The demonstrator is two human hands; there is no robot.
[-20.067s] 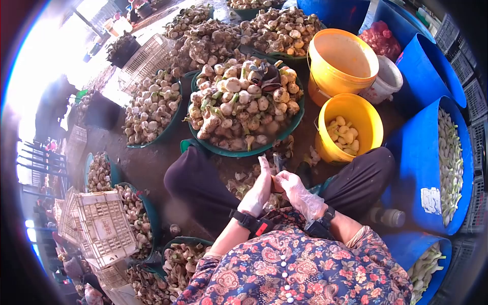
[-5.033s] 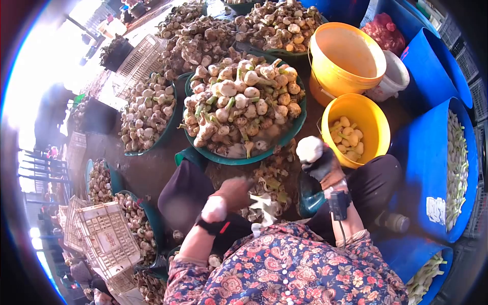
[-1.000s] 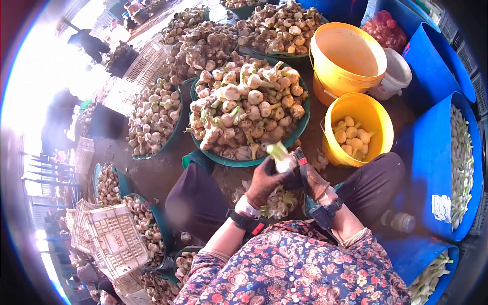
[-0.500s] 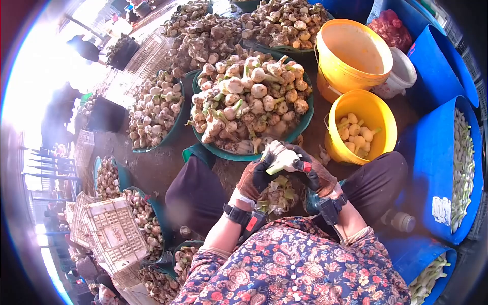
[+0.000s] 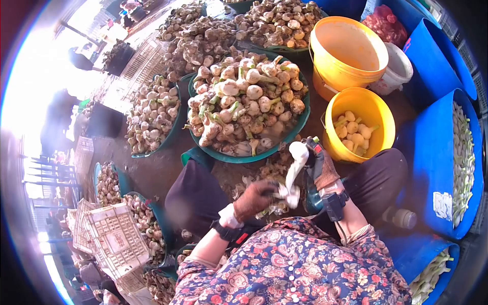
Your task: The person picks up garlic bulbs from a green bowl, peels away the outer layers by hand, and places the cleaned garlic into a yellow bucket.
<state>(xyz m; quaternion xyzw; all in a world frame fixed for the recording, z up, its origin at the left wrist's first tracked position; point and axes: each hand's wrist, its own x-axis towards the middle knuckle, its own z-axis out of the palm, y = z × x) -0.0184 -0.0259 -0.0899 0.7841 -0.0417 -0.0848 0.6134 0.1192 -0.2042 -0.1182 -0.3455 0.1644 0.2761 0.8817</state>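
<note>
My right hand (image 5: pixel 322 165), in a brown and black glove, is closed around a white garlic bulb (image 5: pixel 298 151) in front of my lap. From the bulb a long pale strip of garlic skin (image 5: pixel 291 178) hangs down toward my left hand (image 5: pixel 255 199). That hand, gloved too and a little blurred, has its fingers closed on the strip's lower end. Below both hands lie loose garlic peelings (image 5: pixel 277 207) between my knees. Just ahead stands a green tub (image 5: pixel 254 159) heaped with unpeeled garlic bulbs (image 5: pixel 249 96).
At the right, a yellow bucket (image 5: pixel 385 127) holds several peeled bulbs, with stacked yellow buckets (image 5: pixel 351 71) behind it. Blue containers (image 5: pixel 432 157) of garlic stalks line the right side. Stacked plastic crates (image 5: pixel 117 236) and more garlic tubs (image 5: pixel 152 117) stand at the left.
My left hand has moved away from the bulb, down and to the left, drawing out a strip of skin. The bulb now shows smooth and white in my right hand.
</note>
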